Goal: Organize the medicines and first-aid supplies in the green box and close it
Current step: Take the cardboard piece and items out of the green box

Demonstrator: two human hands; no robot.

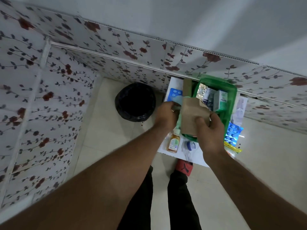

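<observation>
A green box [231, 95] stands on a small white table [197, 159], with several medicine cartons [220, 100] upright inside. Above the box's near left corner my right hand [210, 130] pinches a brown paper packet [191, 115] by its lower right corner. My left hand [166, 116] is closed at the packet's left edge, holding something pale green that is mostly hidden. An amber bottle [173, 142] with a white cap lies on the table below the hands. Blue blister packs lie at the left [174, 95] and at the right [233, 131] of the box.
A black-lined waste bin [135, 102] stands on the tiled floor left of the table. Flowered wall panels run behind and to the left. A clear bag with a blue item [190, 146], a yellow packet [232, 148] and papers [239, 108] lie around the box. My legs and a red slipper [184, 166] are below.
</observation>
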